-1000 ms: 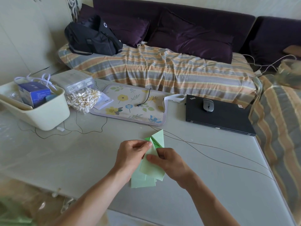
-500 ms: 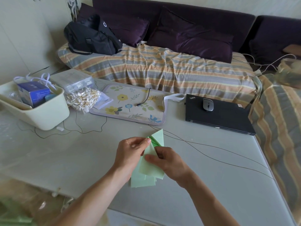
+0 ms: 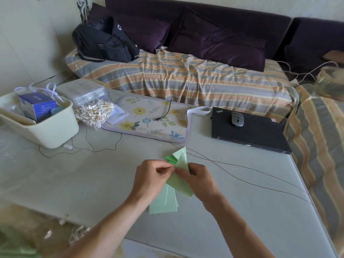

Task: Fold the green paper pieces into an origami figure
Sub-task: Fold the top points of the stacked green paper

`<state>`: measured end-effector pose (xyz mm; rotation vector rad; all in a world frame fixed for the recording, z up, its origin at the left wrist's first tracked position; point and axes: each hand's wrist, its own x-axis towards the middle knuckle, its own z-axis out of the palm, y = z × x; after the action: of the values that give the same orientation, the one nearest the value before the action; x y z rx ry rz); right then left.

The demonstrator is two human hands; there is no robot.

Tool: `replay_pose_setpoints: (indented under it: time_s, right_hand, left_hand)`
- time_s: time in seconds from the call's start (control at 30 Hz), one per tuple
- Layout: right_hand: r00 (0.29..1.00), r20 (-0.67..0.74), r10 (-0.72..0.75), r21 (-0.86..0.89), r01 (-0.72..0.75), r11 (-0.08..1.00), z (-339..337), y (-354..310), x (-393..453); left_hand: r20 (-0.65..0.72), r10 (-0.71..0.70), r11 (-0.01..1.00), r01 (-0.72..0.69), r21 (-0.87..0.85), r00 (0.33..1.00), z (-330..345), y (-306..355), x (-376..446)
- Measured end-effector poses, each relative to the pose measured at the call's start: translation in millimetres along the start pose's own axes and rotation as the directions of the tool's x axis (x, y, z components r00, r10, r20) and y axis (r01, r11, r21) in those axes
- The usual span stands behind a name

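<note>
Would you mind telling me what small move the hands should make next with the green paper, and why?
Probably press the fold flat and run a fingertip along it. Both the left hand and the right hand pinch the pale green piece at one spot, held above the flat green sheets, so the crease looks begun but not yet sharpened.

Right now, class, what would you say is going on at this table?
A person is folding green paper over a grey table. The left hand and right hand both pinch a pale green folded piece between them, with a darker green piece tucked behind its top. More pale green sheets lie underneath. The figure is not finished. A closed laptop with a mouse on it sits farther back.
</note>
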<state>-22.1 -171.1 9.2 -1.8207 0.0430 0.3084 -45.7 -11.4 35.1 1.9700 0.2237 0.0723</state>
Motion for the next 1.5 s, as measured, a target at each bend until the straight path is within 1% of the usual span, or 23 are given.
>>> replay_pose_setpoints:
  time_s: [0.37, 0.57, 0.77, 0.9, 1.07, 1.2, 1.3, 1.5]
  right_hand:
    - [1.000, -0.015, 0.010, 0.017, -0.010, 1.000, 2, 2, 0]
    - [0.999, -0.020, 0.035, 0.069, -0.033, 0.997, 4, 0, -2]
    - [0.999, 0.001, 0.044, 0.121, -0.044, 0.992, 4, -3, -5]
    - [0.999, 0.012, 0.042, 0.161, -0.044, 0.986, 3, -8, -5]
    - [0.996, -0.058, 0.064, 0.289, -0.045, 0.956, -4, -8, -1]
    - [0.990, -0.117, 0.083, 0.362, -0.035, 0.931, -6, -10, -2]
    - [0.983, -0.148, 0.113, 0.390, -0.046, 0.920, -7, -12, -4]
    - [0.970, -0.196, 0.145, 0.381, -0.061, 0.923, -7, -15, -6]
  left_hand:
    - [-0.002, 0.016, 0.999, -0.016, 0.032, 1.000, -1, -1, 0]
    - [-0.005, 0.056, 0.994, -0.055, 0.090, 0.998, -1, 1, 0]
    - [-0.018, 0.033, 0.998, -0.032, 0.050, 0.999, -2, 3, 0]
    - [0.015, 0.005, 0.999, -0.006, 0.037, 1.000, -4, 3, 0]
    - [0.129, -0.006, 0.997, -0.004, 0.077, 0.992, -3, 4, -3]
    - [0.161, -0.006, 0.995, -0.009, 0.097, 0.987, -2, 5, -3]
    - [0.184, -0.014, 0.994, -0.006, 0.110, 0.983, -2, 3, -2]
    - [0.203, -0.040, 0.995, 0.021, 0.096, 0.978, -2, 4, -2]
